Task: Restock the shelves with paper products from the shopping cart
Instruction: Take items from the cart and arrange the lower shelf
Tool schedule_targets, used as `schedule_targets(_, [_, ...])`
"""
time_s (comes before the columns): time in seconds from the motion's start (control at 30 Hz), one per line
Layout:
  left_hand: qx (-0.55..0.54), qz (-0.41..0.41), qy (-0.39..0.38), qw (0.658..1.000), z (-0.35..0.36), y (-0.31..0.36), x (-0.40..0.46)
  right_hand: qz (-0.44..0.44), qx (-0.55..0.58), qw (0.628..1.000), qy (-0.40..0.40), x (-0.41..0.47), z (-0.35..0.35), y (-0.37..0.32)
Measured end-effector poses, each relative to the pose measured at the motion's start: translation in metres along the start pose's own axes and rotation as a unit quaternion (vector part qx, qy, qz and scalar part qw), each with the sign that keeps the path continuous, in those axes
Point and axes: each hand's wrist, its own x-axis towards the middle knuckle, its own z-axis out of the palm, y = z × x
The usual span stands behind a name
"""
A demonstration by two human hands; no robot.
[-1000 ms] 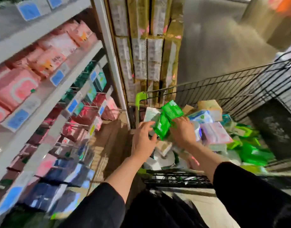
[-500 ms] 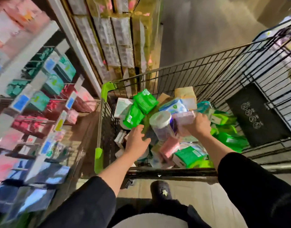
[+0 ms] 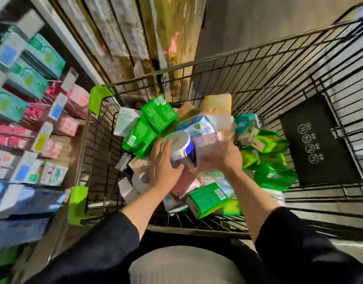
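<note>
Fingers of the left hand (image 3: 163,167) now curl around a white cylindrical tub (image 3: 181,149), which half a second ago stood untouched in the shopping cart (image 3: 248,64); the right hand (image 3: 218,158) grips a pale pink pack (image 3: 209,141) beside it. Labels are too blurred to read. Green packs (image 3: 159,113) lie around.

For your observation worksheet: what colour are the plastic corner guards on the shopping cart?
Bright green corner guards, seen best in the head view, on the cart.
</note>
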Motion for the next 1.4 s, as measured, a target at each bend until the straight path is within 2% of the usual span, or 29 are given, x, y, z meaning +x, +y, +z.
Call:
schedule_targets(0.1, [-0.013,0.093,0.002,0.996,0.003,0.002,-0.006,0.036,0.071,0.997,-0.009,-0.010,-0.012,-0.008])
schedule_targets(0.2, [-0.018,0.157,-0.064,0.985,0.001,0.010,-0.008,0.046,0.219,0.974,-0.043,-0.020,-0.024,-0.013])
schedule_targets(0.3, [-0.021,0.198,-0.110,0.974,-0.003,0.021,-0.004,0.063,0.274,0.958,-0.057,-0.038,-0.031,-0.025])
schedule_targets(0.5, [-0.058,0.248,-0.083,0.964,-0.010,0.033,-0.001,0.038,0.374,0.923,-0.084,-0.067,-0.052,-0.047])
schedule_targets(0.57, [-0.053,0.266,-0.063,0.960,-0.016,0.032,0.001,0.005,0.358,0.926,-0.123,-0.073,-0.053,-0.050])
schedule_targets(0.63, [-0.023,0.285,-0.007,0.958,-0.021,0.028,0.005,-0.019,0.355,0.918,-0.178,-0.078,-0.050,-0.054])
schedule_targets(0.7, [-0.044,0.236,0.040,0.970,-0.028,0.024,0.008,-0.019,0.346,0.910,-0.227,-0.079,-0.044,-0.057])
schedule_targets(0.8, [-0.190,0.058,0.063,0.978,-0.044,0.018,0.009,-0.009,0.338,0.919,-0.204,-0.070,-0.029,-0.064])
schedule_targets(0.9, [-0.290,-0.158,0.132,0.935,-0.060,-0.001,0.016,-0.064,0.186,0.973,-0.122,-0.053,-0.008,-0.064])
schedule_targets(0.97, [-0.335,-0.272,0.139,0.892,-0.071,-0.011,0.014,-0.109,0.086,0.983,-0.119,-0.048,0.004,-0.065])
schedule_targets(1.0, [-0.351,-0.300,0.137,0.877,-0.074,-0.016,0.012,-0.144,0.050,0.981,-0.123,-0.047,0.008,-0.066])
schedule_targets(1.07, [-0.371,-0.321,0.145,0.859,-0.077,-0.026,0.006,-0.207,-0.028,0.970,-0.125,-0.040,0.020,-0.066])
schedule_targets(1.13, [-0.383,-0.335,0.147,0.848,-0.076,-0.035,0.001,-0.232,-0.100,0.960,-0.122,-0.034,0.032,-0.068])
schedule_targets(1.27, [-0.391,-0.355,0.153,0.835,-0.079,-0.047,-0.001,-0.278,-0.170,0.940,-0.105,-0.026,0.042,-0.077])
schedule_targets(1.4, [-0.420,-0.362,0.171,0.814,-0.083,-0.053,-0.001,-0.360,-0.183,0.897,-0.181,-0.018,0.033,-0.074])
